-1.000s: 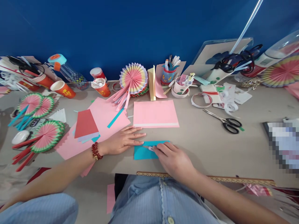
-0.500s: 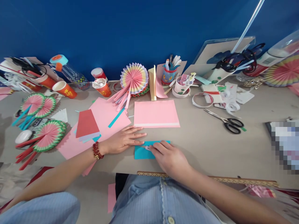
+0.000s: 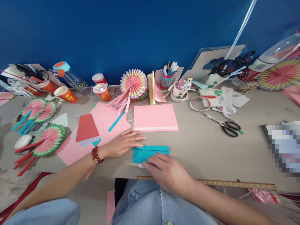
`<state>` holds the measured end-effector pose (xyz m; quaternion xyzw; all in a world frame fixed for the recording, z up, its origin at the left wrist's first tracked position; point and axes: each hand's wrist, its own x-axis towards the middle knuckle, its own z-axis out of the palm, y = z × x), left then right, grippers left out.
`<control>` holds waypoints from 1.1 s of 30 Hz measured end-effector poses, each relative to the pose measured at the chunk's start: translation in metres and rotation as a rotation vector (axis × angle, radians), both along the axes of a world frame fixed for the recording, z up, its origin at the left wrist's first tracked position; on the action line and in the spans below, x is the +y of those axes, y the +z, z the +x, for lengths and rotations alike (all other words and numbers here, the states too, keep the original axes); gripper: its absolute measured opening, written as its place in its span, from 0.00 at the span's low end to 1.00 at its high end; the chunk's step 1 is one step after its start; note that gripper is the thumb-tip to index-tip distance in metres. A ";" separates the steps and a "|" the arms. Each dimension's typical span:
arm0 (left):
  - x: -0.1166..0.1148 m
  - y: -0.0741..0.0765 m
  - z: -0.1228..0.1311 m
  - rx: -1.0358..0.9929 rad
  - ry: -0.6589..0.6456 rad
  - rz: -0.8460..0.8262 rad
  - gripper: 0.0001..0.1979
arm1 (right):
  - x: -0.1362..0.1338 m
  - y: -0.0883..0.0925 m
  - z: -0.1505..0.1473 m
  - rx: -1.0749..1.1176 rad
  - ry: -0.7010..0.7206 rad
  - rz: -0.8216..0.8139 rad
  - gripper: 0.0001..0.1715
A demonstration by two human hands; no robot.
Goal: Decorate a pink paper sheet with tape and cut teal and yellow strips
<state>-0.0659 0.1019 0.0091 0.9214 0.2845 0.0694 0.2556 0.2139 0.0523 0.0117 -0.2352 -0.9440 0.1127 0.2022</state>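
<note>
A blue sheet of paper (image 3: 138,153) lies near the table's front edge, with a line or fold running along its upper part. My left hand (image 3: 122,143) rests flat with fingers spread, its fingertips at the sheet's upper left corner. My right hand (image 3: 167,172) is closed over the lower right of the sheet. It grips a slim craft knife (image 3: 141,165) with a pale handle; its thin end points left along the sheet's lower edge and is blurred. Beyond the hands lies a pink sheet (image 3: 154,115) with a white strip along its near edge.
Black-handled scissors (image 3: 226,125) and a tape roll (image 3: 200,103) lie to the right. Pink paper (image 3: 110,115) with a red sheet (image 3: 87,127) on it is at left, near folded paper fans (image 3: 49,140). Paper cups (image 3: 66,94) and a pleated fan (image 3: 133,83) stand along the blue wall.
My right hand has drawn the craft knife from the blue sheet's upper part down to its lower edge. My left hand stays spread at the same corner. The view has shifted slightly.
</note>
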 end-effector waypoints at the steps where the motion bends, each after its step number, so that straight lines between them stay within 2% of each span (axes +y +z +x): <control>1: -0.001 0.001 0.001 -0.007 0.016 -0.016 0.21 | 0.002 0.002 0.010 0.038 0.009 -0.008 0.12; 3: -0.003 0.004 0.003 -0.036 0.070 -0.041 0.18 | 0.010 0.006 0.035 0.098 -0.025 -0.030 0.16; 8: -0.012 0.004 0.008 -0.142 0.198 0.001 0.12 | 0.029 0.005 0.095 0.153 -0.351 -0.082 0.19; 10: -0.015 0.002 0.012 -0.127 0.217 0.058 0.12 | 0.031 0.002 0.107 0.147 -0.411 -0.076 0.18; 13: -0.018 0.000 0.017 -0.096 0.235 0.133 0.08 | 0.029 -0.003 0.110 0.144 -0.419 -0.090 0.17; 15: -0.021 0.000 0.019 -0.116 0.248 0.153 0.09 | 0.029 -0.007 0.109 0.141 -0.411 -0.100 0.17; 19: -0.024 0.005 0.012 -0.286 0.343 0.240 0.11 | 0.031 -0.012 0.109 0.146 -0.404 -0.087 0.18; 21: -0.022 0.009 0.003 -0.385 0.440 0.309 0.12 | 0.033 -0.013 0.111 0.151 -0.404 -0.077 0.17; 24: -0.016 0.012 -0.017 -0.456 0.723 0.410 0.09 | 0.035 -0.015 0.113 0.158 -0.405 -0.071 0.17; 26: -0.009 0.011 -0.031 -0.393 0.916 0.464 0.07 | 0.036 -0.016 0.114 0.160 -0.405 -0.066 0.17; 27: -0.007 0.009 -0.038 -0.327 0.965 0.489 0.07 | 0.036 -0.016 0.114 0.160 -0.403 -0.064 0.17; 30: -0.002 0.001 -0.052 -0.146 0.989 0.508 0.12 | 0.036 -0.018 0.114 0.163 -0.399 -0.057 0.17; 33: -0.003 -0.007 -0.058 -0.048 1.011 0.515 0.15 | 0.036 -0.020 0.115 0.155 -0.392 -0.054 0.17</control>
